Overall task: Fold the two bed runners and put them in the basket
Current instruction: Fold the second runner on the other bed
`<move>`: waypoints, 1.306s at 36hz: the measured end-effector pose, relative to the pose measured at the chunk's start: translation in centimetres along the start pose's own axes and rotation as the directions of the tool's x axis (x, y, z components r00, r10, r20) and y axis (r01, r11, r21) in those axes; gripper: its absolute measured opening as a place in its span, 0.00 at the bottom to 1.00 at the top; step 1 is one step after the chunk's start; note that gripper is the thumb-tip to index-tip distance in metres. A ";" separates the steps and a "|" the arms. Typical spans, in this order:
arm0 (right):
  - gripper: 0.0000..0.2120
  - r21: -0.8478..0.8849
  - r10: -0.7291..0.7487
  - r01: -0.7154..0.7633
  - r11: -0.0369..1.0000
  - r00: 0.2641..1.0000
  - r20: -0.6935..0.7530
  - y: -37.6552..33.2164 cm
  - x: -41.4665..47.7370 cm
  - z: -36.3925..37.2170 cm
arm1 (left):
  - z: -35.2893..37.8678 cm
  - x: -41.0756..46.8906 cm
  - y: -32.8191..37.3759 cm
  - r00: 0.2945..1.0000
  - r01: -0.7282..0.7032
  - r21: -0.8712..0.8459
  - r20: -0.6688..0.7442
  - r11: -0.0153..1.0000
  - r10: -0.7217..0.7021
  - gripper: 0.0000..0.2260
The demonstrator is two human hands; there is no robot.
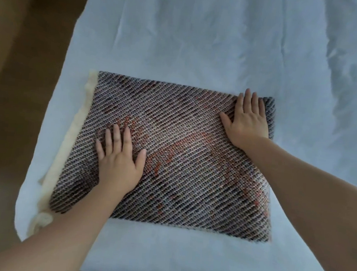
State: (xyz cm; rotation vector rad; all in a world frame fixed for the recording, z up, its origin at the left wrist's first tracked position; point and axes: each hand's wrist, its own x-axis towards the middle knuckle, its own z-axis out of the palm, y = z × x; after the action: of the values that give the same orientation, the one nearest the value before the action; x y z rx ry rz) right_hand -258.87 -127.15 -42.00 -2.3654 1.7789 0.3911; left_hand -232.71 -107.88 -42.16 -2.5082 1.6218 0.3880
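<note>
Head view showed no writing. The runner point(184, 157), a coarse woven rectangle with cream fleece edging, lay folded on the white sheet point(202, 41). Left hand point(119, 162) and right hand point(248, 121) pressed flat on it, fingers spread.

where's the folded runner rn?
Head view: the folded runner lies flat on the white bed sheet, near its left edge, under the left hand and right hand.

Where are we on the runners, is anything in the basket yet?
One woven bed runner lies folded into a rectangle on the white bedding. The left hand and right hand are pressing it flat, palms down, fingers spread. No basket shows in this view, nor a second runner, so placing this one and folding the other look left to do.
</note>
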 end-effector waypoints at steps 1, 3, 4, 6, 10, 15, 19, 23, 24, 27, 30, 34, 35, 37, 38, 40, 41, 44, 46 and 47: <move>0.40 0.002 0.006 -0.006 1.000 1.000 -0.001 0.4 -0.3 0.0 | 0.0 -0.2 0.7 1.000 -0.015 -0.001 0.002 1.000 0.015 0.35; 0.40 0.012 0.010 -0.010 1.000 1.000 0.002 1.0 -0.9 0.1 | 0.0 -0.5 2.0 0.999 -0.047 -0.014 0.000 0.999 0.047 0.35; 0.40 0.015 0.012 -0.012 1.000 1.000 0.001 1.1 -1.2 0.2 | 0.0 -0.8 2.7 0.998 -0.066 -0.020 -0.001 0.998 0.066 0.35; 0.40 0.016 0.015 -0.015 1.000 1.000 -0.007 1.0 -2.2 0.5 | 0.1 -1.2 4.0 0.994 -0.105 -0.021 0.009 0.994 0.105 0.34; 0.39 0.050 0.000 0.000 0.999 1.000 0.010 0.5 -5.5 1.8 | 0.4 -2.2 6.2 0.985 -0.170 -0.026 0.026 0.985 0.171 0.34; 0.38 0.120 -0.036 0.032 0.992 0.999 0.031 0.0 -11.8 3.9 | 0.8 -3.6 8.5 0.965 -0.259 -0.034 0.019 0.965 0.260 0.33; 0.37 0.151 -0.100 0.100 0.983 0.995 -0.009 0.2 -16.7 6.2 | 1.2 -4.9 10.4 0.945 -0.327 -0.029 0.005 0.945 0.327 0.32; 0.36 0.198 -0.135 0.141 0.970 0.990 -0.047 1.1 -20.7 8.2 | 1.7 -6.1 12.1 0.933 -0.360 -0.004 0.018 0.933 0.360 0.32; 0.36 0.205 -0.148 0.156 0.966 0.988 -0.053 1.4 -21.5 8.5 | 1.8 -6.3 12.4 0.930 -0.366 -0.002 0.019 0.931 0.366 0.32; 0.35 0.229 -0.192 0.199 0.953 0.980 -0.055 2.5 -22.7 8.8 | 2.2 -7.0 13.5 0.918 -0.395 -0.012 0.024 0.919 0.395 0.31; 0.34 0.320 -0.155 0.168 0.932 0.986 -0.065 4.1 -21.1 7.9 | 2.5 -7.9 14.9 0.893 -0.449 -0.027 0.032 0.893 0.450 0.30; 0.30 0.520 -0.071 0.082 0.850 0.997 -0.040 6.5 -16.1 4.5 | 3.0 -9.4 17.5 0.859 -0.505 -0.058 0.059 0.861 0.508 0.30; 0.28 0.574 -0.048 0.057 0.817 0.998 -0.031 7.0 -14.7 3.3 | 3.2 -9.7 18.2 0.855 -0.511 -0.077 0.057 0.856 0.515 0.30; 0.25 0.670 0.005 0.029 0.742 0.999 -0.048 7.7 -11.4 1.4 | 3.4 -10.3 19.6 0.848 -0.523 -0.109 0.034 0.845 0.529 0.30; 0.23 0.711 0.038 0.016 0.703 0.998 -0.059 7.9 -9.7 0.6 | 3.4 -10.6 20.3 0.845 -0.528 -0.126 0.019 0.840 0.534 0.30; 0.25 0.767 0.088 -0.034 0.641 0.996 -0.029 7.9 -7.0 -0.7 | 3.3 -11.2 21.5 0.844 -0.527 -0.162 0.016 0.834 0.536 0.30; 0.27 0.786 0.092 -0.055 0.616 0.996 -0.003 7.8 -5.9 -1.3 | 3.3 -11.3 22.0 0.846 -0.519 -0.184 0.027 0.834 0.533 0.30; 0.29 0.820 0.056 -0.090 0.565 0.996 0.071 7.3 -3.9 -3.1 | 2.9 -11.7 23.5 0.854 -0.490 -0.211 0.077 0.845 0.515 0.31; 0.28 0.792 0.007 -0.075 0.606 0.996 0.089 7.2 -2.9 -4.0 | 2.5 -11.8 24.4 0.865 -0.466 -0.204 0.097 0.861 0.491 0.32; 0.27 0.768 -0.015 -0.050 0.638 0.997 0.077 7.1 -2.8 -4.4 | 2.3 -11.8 25.0 0.872 -0.447 -0.201 0.117 0.872 0.475 0.32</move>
State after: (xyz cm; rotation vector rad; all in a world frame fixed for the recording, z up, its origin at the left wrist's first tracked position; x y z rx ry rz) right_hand -265.94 -127.87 -36.74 -1.6740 1.4917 -0.2588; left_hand -260.34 -107.36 -40.23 -2.0892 2.1928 0.7900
